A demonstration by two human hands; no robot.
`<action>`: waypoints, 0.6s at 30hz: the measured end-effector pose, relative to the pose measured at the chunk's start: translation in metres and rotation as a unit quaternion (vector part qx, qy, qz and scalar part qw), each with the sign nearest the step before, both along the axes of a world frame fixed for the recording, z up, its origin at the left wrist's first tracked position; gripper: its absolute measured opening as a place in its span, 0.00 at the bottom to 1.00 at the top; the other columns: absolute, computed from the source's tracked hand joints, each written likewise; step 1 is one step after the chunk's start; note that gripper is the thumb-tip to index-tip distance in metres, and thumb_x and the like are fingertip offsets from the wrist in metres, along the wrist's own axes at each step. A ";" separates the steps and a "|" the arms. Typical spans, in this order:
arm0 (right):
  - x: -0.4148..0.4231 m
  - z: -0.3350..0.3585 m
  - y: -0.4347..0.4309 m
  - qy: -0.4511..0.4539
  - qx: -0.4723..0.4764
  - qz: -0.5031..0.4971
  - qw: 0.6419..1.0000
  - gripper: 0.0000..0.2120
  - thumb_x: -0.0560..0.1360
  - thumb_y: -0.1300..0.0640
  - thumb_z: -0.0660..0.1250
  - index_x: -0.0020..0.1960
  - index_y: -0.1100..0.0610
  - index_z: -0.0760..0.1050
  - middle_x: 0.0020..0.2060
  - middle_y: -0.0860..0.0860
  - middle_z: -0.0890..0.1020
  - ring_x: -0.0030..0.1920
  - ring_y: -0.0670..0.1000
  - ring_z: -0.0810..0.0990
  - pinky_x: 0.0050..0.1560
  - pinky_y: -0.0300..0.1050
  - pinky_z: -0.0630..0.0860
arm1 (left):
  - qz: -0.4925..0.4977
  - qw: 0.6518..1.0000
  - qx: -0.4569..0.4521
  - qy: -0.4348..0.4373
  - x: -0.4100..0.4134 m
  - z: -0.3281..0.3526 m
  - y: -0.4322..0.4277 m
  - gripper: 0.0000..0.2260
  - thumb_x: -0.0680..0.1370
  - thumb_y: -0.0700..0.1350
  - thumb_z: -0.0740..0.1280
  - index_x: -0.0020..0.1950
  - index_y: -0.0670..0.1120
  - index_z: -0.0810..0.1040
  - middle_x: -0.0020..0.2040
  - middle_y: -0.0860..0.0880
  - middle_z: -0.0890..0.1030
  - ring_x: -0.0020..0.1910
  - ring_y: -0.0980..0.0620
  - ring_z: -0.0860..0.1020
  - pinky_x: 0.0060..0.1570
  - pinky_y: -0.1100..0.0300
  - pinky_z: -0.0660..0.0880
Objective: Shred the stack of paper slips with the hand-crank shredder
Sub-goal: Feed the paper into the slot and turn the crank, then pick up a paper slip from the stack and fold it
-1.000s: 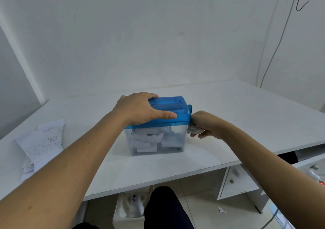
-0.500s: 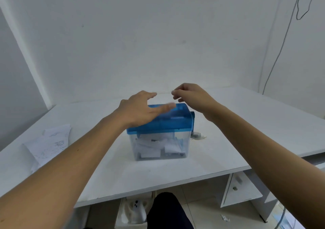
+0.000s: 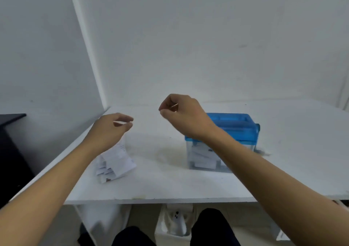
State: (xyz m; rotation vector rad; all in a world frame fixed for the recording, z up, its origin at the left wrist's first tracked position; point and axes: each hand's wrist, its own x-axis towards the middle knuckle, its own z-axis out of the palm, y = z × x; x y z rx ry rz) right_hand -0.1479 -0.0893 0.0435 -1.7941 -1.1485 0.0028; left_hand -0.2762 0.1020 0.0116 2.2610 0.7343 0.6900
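A stack of paper slips (image 3: 118, 160) lies on a white desk (image 3: 160, 185), well to the left of a hand-crank shredder (image 3: 232, 126). The slips are fanned untidily, with their near ends pointing to the desk's front edge.

The person's left hand (image 3: 109, 132) hovers over the far end of the stack, its fingertips (image 3: 129, 125) raised off the paper. The right hand (image 3: 182, 114) hangs in the air between the stack and the shredder, nearer the shredder, with its forearm crossing in front of the blue lid (image 3: 238, 122).

Dark printed lines mark the slips, too blurred to read.

Both hands are loosely curled, with the thumb close to the fingertips, and neither one is holding or touching anything that can be seen.

The shredder's clear bin (image 3: 204, 157) holds white paper scraps. The crank (image 3: 261, 151) on its right side is a blur.
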 end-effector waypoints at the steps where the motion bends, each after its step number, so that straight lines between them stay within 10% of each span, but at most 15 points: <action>1: -0.006 -0.005 0.007 0.007 -0.008 0.011 1.000 0.05 0.77 0.58 0.65 0.46 0.53 0.80 0.42 0.43 0.82 0.43 0.43 0.80 0.35 0.28 0.70 | 0.027 0.999 -0.015 -0.010 -0.006 -0.010 0.008 0.06 0.81 0.46 0.68 0.54 0.56 0.82 0.49 0.61 0.80 0.49 0.63 0.78 0.44 0.66 0.69; 12: -0.031 -0.105 0.094 0.132 -0.176 0.029 0.975 0.14 0.77 0.49 0.67 0.60 0.54 0.75 0.52 0.49 0.79 0.47 0.47 0.77 0.40 0.37 0.72 | 0.158 0.986 -0.043 -0.033 -0.048 -0.118 0.044 0.09 0.81 0.47 0.67 0.61 0.49 0.75 0.56 0.51 0.78 0.52 0.50 0.78 0.47 0.58 0.74; 18: -0.043 -0.132 0.126 0.083 -0.210 -0.031 0.974 0.24 0.75 0.39 0.68 0.66 0.51 0.74 0.60 0.46 0.80 0.59 0.49 0.79 0.61 0.51 0.76 | 0.156 0.988 0.017 -0.010 -0.044 -0.124 0.041 0.08 0.81 0.50 0.66 0.59 0.54 0.73 0.55 0.56 0.76 0.55 0.53 0.75 0.51 0.55 0.75</action>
